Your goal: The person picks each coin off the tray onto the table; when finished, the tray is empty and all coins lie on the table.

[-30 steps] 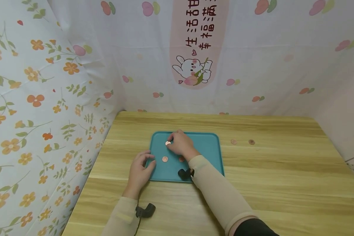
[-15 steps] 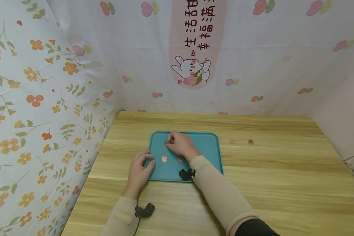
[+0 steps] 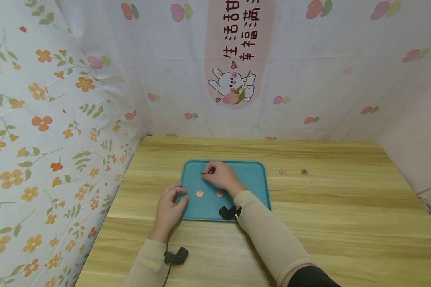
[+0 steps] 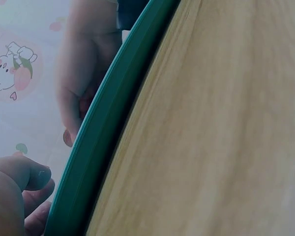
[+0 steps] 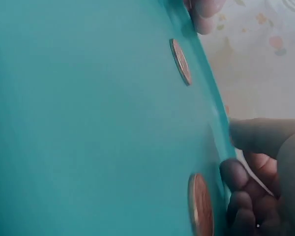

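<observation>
From the head, I see the right hand [image 3: 222, 175] pinching a coin [image 3: 203, 173] over the teal tray [image 3: 250, 175], the left hand [image 3: 170, 208] at its left rim, thumb and fingers apart. Left wrist: that coin peeks from the pinch. Right wrist: 2 more coins [image 5: 181, 62] lie flat.

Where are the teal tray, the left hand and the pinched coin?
Teal tray [image 3: 252, 177], head view: bare floor.
Left hand [image 3: 169, 208], head view: middle.
Pinched coin [image 4: 67, 138], left wrist view: exposed part.
</observation>
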Demonstrator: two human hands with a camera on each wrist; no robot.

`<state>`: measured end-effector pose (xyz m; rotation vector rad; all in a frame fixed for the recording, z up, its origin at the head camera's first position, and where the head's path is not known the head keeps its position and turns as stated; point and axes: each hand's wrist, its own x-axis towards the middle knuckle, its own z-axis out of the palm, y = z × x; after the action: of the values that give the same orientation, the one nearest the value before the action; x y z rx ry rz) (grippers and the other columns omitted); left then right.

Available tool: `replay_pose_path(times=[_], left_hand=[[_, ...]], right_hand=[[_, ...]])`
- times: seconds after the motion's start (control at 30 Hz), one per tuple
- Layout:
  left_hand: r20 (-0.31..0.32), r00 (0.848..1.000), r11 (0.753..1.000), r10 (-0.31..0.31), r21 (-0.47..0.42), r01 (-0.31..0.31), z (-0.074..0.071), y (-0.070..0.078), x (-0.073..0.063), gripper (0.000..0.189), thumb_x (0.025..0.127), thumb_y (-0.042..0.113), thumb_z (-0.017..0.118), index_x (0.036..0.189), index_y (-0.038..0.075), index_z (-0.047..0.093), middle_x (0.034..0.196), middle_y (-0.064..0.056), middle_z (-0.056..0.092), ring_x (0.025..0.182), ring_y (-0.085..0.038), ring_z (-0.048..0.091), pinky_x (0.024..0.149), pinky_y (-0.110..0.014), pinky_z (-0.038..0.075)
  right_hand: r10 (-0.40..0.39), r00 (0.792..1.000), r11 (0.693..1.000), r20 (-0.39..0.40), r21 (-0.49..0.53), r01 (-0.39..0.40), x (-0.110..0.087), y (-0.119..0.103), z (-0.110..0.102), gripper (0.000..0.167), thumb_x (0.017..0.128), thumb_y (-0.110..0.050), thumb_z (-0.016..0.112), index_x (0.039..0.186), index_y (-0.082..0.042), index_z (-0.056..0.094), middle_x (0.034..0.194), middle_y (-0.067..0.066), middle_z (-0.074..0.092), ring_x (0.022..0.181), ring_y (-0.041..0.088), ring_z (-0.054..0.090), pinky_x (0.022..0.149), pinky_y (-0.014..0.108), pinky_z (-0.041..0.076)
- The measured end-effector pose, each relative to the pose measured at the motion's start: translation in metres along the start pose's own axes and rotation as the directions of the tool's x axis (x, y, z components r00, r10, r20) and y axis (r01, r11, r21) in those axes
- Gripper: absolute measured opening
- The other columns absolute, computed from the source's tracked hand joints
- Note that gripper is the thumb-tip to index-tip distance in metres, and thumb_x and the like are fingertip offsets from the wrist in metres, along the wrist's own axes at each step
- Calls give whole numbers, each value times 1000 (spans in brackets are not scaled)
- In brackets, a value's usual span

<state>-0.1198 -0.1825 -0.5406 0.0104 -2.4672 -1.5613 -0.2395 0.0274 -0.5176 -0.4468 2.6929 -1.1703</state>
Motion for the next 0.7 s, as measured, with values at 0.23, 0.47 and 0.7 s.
replay_pose_path(times=[0.23, 0.47, 0.7], left_hand=[[-3, 1000, 1000, 12, 8, -12, 0, -1, 0, 12, 94, 0, 76, 106, 1, 75, 140, -17, 62, 135, -39, 57, 116, -50, 48], [12, 1000, 1000, 7, -2, -7, 5, 0, 2, 13, 94, 0, 76, 106, 1, 75, 142, -17, 62, 137, -38, 56, 117, -50, 47], [23, 999, 1000, -25, 7, 25, 0, 2, -2, 14, 96, 2, 75, 109, 1, 75, 144, -16, 61, 140, -36, 54, 118, -47, 46]], right_hand=[[9, 997, 957, -83, 289, 16, 1, 16, -4, 14, 94, -21, 84, 88, -16, 73, 94, -2, 73, 83, 18, 67, 74, 37, 57], [35, 996, 909, -87, 417, 4, -1, 24, -20, 9, 96, -17, 81, 97, -12, 73, 93, 4, 71, 83, 20, 65, 72, 33, 56], [7, 1000, 898, -15, 440, 0, -11, 24, -51, 34, 103, -25, 74, 133, -8, 75, 107, 10, 73, 90, 28, 65, 77, 37, 56]])
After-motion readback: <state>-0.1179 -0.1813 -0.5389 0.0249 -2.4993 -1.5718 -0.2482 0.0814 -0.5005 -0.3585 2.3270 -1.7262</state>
